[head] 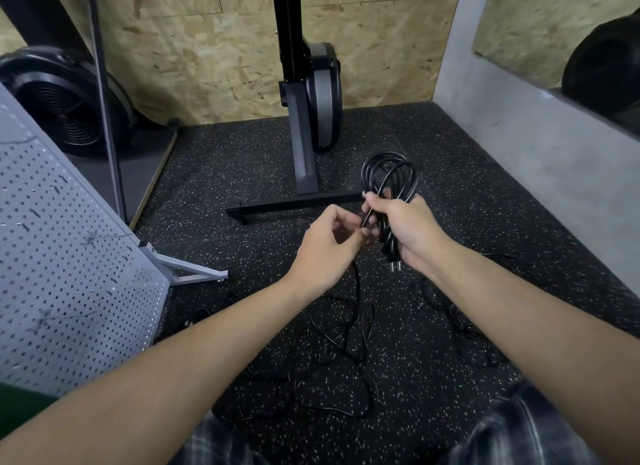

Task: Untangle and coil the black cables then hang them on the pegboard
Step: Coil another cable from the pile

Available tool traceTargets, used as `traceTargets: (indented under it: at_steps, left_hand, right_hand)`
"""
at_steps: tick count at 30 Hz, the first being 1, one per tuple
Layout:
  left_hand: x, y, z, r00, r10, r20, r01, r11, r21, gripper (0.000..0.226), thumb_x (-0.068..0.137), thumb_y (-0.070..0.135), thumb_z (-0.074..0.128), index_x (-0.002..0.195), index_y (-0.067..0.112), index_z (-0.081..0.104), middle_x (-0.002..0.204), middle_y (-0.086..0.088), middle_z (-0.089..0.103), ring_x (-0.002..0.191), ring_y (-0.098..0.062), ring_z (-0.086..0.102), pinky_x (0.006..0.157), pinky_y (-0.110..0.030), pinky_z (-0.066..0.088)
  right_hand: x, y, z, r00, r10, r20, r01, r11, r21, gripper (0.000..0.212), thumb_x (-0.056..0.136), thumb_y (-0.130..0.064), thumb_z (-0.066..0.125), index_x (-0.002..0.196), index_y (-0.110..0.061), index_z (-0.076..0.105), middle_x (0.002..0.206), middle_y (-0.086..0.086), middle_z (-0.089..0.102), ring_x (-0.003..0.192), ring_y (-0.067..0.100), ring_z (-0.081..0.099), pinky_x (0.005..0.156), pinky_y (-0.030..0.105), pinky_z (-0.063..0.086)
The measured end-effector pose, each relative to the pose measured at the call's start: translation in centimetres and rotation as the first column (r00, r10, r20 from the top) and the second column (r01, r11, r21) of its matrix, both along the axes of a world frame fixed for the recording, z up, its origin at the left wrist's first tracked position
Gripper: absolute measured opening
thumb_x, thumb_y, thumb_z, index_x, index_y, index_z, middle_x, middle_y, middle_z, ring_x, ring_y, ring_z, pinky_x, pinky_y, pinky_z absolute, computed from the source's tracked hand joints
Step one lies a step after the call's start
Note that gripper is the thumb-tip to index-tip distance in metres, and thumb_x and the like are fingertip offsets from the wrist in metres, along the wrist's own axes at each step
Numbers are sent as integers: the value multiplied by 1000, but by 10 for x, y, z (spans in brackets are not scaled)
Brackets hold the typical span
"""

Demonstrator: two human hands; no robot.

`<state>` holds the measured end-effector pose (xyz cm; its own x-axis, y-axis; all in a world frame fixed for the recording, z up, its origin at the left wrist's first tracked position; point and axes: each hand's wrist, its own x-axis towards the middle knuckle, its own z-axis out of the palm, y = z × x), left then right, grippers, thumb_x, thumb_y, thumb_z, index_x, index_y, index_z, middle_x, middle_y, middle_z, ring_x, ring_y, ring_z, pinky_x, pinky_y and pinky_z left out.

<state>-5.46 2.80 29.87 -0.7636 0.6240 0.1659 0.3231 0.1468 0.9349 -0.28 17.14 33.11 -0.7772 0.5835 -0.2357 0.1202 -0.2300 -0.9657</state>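
Right hand (401, 229) grips coiled cable (389, 180) to keep loops together; left hand (329, 246) pinches its loose strand (356, 284), feeding slack.

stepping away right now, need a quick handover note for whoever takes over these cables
Hands: the right hand grips the coiled black cable, with its loops above the fist and its plug hanging below. The left hand pinches that cable's free strand beside the coil; the strand runs down to the floor.
Things: the loose cables lie tangled on the floor between the arms. The pegboard stands at left, and no cable hangs on the part in view.
Done: one cable is mostly coiled.
Left: finish this coil, hang it, then untangle, coil and hang the rest.
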Motion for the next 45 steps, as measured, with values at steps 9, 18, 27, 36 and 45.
traceTargets:
  at_steps: [9, 18, 27, 36, 45]
  left_hand:
    - [-18, -4, -29, 927, -326, 184, 363, 903, -227, 21, 113, 21, 43, 102, 11, 58, 97, -5, 67, 97, -26, 70, 89, -40, 56]
    - [-36, -19, -3, 865, -414, -283, 224, 824, -521, 33, 112, 30, 45, 136, 22, 65, 100, 4, 59, 85, -5, 54, 76, -25, 44]
    - [-11, -7, 22, 813, -310, -493, 201, 944, -262, 14, 93, 24, 79, 98, 15, 70, 90, 13, 64, 85, -5, 60, 79, -22, 49]
    - [-20, -10, 30, 856, -58, -513, -4, 993, -119, 53, 72, 46, 92, 73, 13, 51, 66, 9, 54, 63, -9, 48, 56, -25, 38]
    - [-30, -15, 37, 818, -201, -540, 130, 977, -166, 46, 75, 42, 91, 79, 13, 55, 81, 4, 52, 73, -13, 46, 65, -21, 38]
  right_hand:
    - [4, 15, 19, 973, -20, -230, -35, 972, -234, 11, 106, -14, 59, 106, -6, 67, 71, 0, 58, 58, 13, 56, 62, 39, 63]
    - [3, 41, 11, 996, -86, 19, 87, 996, -4, 14, 105, -20, 59, 112, -8, 59, 69, -1, 55, 48, 10, 43, 47, 27, 42]
    - [10, 27, 2, 909, 171, 380, -351, 806, 477, 52, 91, -74, 60, 82, -23, 68, 78, -1, 69, 77, 22, 64, 82, 40, 51]
    - [17, 16, 9, 714, 623, 319, -687, 711, 150, 68, 74, -89, 63, 68, -22, 57, 80, 4, 62, 55, 10, 47, 49, 24, 43]
    - [19, 12, 14, 463, 635, 619, -840, 537, 77, 14, 96, -17, 73, 91, -10, 62, 72, 1, 64, 57, 10, 53, 54, 24, 46]
